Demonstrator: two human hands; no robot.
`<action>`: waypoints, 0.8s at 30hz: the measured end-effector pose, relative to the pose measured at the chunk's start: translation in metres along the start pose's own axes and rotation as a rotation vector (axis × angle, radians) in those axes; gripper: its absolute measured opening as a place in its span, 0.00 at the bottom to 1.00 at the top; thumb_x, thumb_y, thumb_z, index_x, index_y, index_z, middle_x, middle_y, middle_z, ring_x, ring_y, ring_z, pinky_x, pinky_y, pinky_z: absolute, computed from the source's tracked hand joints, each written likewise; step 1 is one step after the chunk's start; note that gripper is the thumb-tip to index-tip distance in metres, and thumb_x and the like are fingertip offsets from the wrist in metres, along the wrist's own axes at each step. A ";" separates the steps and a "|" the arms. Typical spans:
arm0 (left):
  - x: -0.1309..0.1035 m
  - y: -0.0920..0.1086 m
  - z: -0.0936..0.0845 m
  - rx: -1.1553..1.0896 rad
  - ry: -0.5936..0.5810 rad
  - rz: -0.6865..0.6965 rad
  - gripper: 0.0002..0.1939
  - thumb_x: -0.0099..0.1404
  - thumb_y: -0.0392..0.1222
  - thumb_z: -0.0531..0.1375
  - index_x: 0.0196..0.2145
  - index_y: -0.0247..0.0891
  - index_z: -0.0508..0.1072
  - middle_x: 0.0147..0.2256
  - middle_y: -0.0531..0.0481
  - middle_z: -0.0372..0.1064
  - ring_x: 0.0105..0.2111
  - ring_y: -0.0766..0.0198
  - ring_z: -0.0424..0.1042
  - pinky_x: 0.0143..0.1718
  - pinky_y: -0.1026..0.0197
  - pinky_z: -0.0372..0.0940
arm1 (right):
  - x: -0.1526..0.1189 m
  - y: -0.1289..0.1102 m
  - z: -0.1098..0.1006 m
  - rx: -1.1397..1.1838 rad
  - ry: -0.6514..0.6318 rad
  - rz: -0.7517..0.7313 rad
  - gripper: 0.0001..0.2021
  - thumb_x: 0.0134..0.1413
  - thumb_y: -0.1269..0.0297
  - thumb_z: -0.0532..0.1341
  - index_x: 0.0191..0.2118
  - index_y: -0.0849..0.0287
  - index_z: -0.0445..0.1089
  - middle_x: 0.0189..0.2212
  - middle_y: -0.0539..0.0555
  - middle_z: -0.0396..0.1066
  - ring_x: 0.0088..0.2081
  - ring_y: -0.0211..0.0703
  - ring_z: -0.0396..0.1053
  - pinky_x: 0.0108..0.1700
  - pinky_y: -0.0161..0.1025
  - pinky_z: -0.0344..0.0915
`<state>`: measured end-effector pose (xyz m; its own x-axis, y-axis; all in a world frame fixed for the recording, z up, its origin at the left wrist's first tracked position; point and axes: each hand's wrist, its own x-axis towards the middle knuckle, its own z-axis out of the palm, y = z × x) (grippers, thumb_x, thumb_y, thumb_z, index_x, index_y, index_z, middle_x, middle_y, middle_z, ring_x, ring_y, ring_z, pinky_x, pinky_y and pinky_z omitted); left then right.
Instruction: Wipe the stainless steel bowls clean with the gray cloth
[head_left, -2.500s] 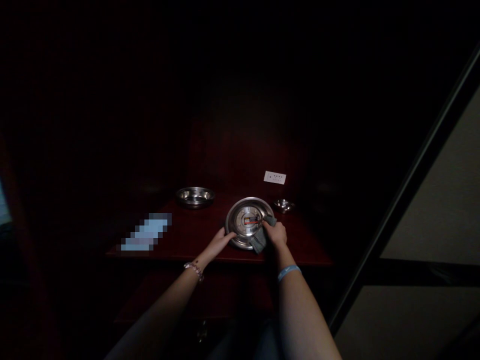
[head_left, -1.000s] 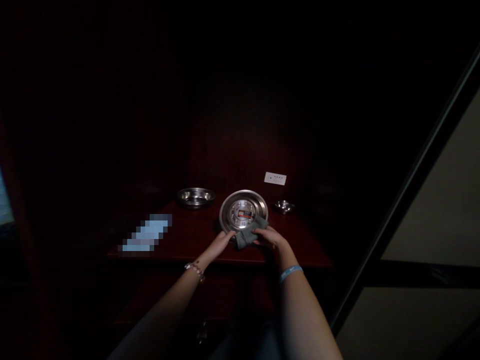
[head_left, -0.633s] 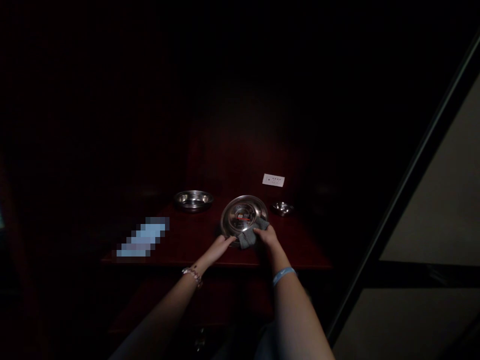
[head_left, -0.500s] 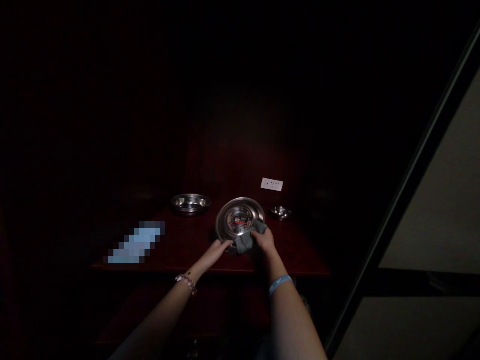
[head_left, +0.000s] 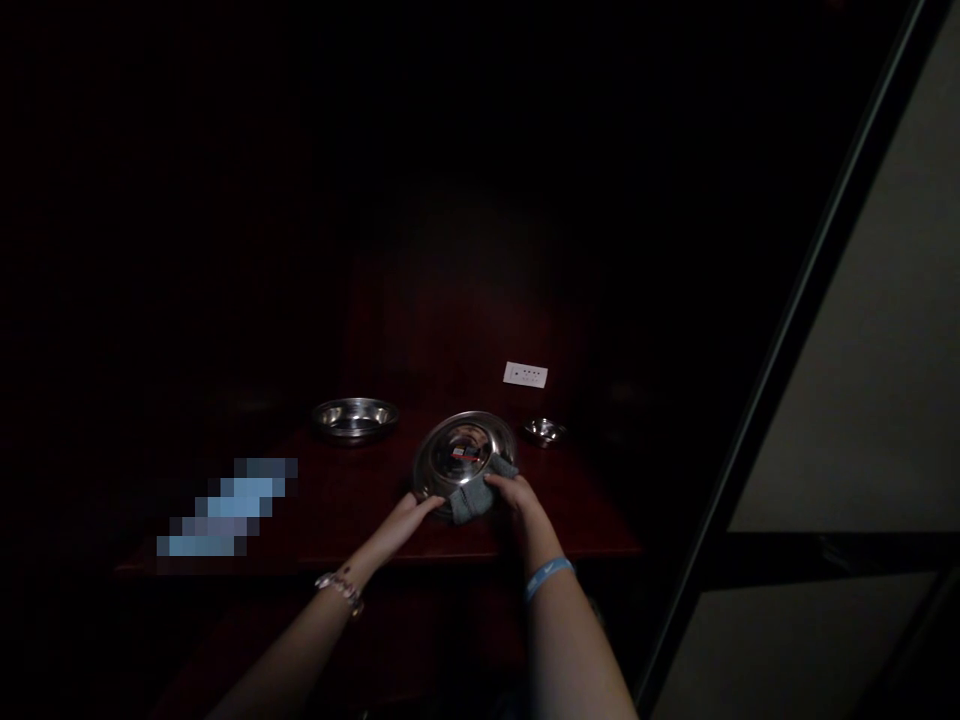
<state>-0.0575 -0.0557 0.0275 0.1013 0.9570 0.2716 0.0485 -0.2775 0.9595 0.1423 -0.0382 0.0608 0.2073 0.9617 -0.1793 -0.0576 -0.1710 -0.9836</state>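
A round stainless steel plate with a small sticker at its centre is held tilted above the dark red table. My left hand pinches its lower left rim, thumb on the near face. My right hand is closed on a folded grey cloth, pressing it to the plate's lower right edge. The fingers behind the plate are hidden.
A larger steel bowl stands on the table to the left, and a small steel bowl to the right. Behind is a white socket panel. A pixelated bluish patch covers the table's left. A dark-framed pale panel rises at right.
The whole view has shifted, so the table and bowls appear further left and slightly lower. The plate looks tipped a little differently. Both hands keep their hold on plate and cloth.
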 end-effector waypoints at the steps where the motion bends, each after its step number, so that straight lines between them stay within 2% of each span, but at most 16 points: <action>1: 0.002 -0.002 0.000 -0.013 0.004 -0.014 0.21 0.52 0.51 0.67 0.42 0.38 0.79 0.46 0.44 0.80 0.55 0.45 0.74 0.61 0.46 0.64 | -0.002 -0.002 -0.001 -0.010 0.003 0.018 0.14 0.50 0.69 0.66 0.45 0.61 0.73 0.33 0.54 0.77 0.32 0.43 0.76 0.38 0.40 0.74; 4: 0.005 -0.005 0.001 -0.038 -0.020 -0.033 0.24 0.54 0.52 0.66 0.45 0.36 0.79 0.51 0.42 0.78 0.57 0.46 0.72 0.63 0.48 0.61 | -0.007 -0.007 0.000 -0.033 0.016 -0.002 0.13 0.51 0.69 0.66 0.44 0.61 0.74 0.34 0.55 0.77 0.31 0.42 0.75 0.36 0.40 0.73; 8: 0.006 -0.006 0.001 -0.040 -0.074 -0.045 0.30 0.56 0.56 0.64 0.51 0.35 0.76 0.57 0.40 0.72 0.61 0.47 0.68 0.65 0.49 0.59 | -0.002 -0.011 0.004 0.014 0.025 -0.089 0.12 0.51 0.69 0.67 0.43 0.64 0.75 0.39 0.58 0.78 0.36 0.44 0.76 0.35 0.36 0.73; 13: 0.007 -0.006 0.001 -0.003 -0.124 -0.006 0.36 0.52 0.61 0.67 0.52 0.34 0.76 0.59 0.40 0.70 0.64 0.46 0.63 0.68 0.49 0.52 | 0.002 -0.010 0.010 0.021 0.016 -0.071 0.10 0.52 0.68 0.67 0.41 0.64 0.74 0.38 0.59 0.79 0.34 0.44 0.77 0.33 0.35 0.74; 16: 0.006 -0.005 0.003 -0.037 -0.107 -0.006 0.35 0.52 0.63 0.66 0.50 0.35 0.78 0.57 0.41 0.72 0.64 0.45 0.63 0.68 0.47 0.53 | -0.002 -0.008 0.010 -0.029 -0.032 0.001 0.09 0.52 0.67 0.68 0.40 0.63 0.74 0.33 0.57 0.78 0.29 0.42 0.75 0.30 0.38 0.74; 20: 0.002 -0.002 0.006 -0.129 -0.054 -0.030 0.29 0.55 0.58 0.66 0.48 0.34 0.78 0.54 0.42 0.75 0.61 0.45 0.67 0.65 0.48 0.56 | -0.007 -0.002 0.007 -0.093 -0.099 0.103 0.11 0.52 0.63 0.70 0.39 0.63 0.73 0.26 0.56 0.75 0.24 0.42 0.73 0.28 0.39 0.73; 24: -0.001 -0.002 0.008 -0.083 -0.014 -0.055 0.25 0.56 0.57 0.65 0.45 0.36 0.79 0.54 0.42 0.76 0.60 0.46 0.69 0.64 0.48 0.58 | -0.007 0.001 -0.003 -0.103 -0.087 0.024 0.14 0.49 0.61 0.71 0.40 0.63 0.73 0.28 0.57 0.77 0.30 0.46 0.76 0.31 0.41 0.74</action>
<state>-0.0500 -0.0570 0.0249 0.1144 0.9691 0.2184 -0.0286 -0.2165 0.9759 0.1436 -0.0460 0.0609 0.1216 0.9712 -0.2049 0.0403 -0.2111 -0.9766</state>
